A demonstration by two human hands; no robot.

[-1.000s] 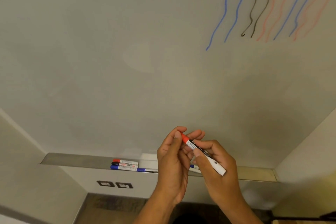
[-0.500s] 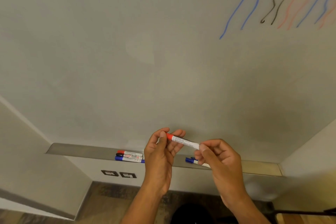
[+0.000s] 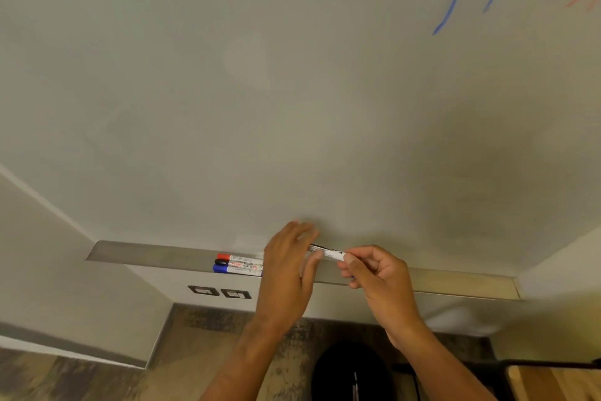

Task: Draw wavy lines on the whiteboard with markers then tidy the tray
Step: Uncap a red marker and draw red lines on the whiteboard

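Now marker [image 3: 327,252] has dropped to tray [image 3: 146,252] level, right hand [image 3: 380,273] pinching its end & left hand [image 3: 287,270] spread alongside: drawing prob. done, tidying next.

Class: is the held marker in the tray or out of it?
Out: the right hand pinches the marker by its white end, off the tray; the left hand hides the other end.

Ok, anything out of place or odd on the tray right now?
Nothing stands out. Three capped markers lie side by side on the tray; the right hand pinches a fourth marker beside the left hand.
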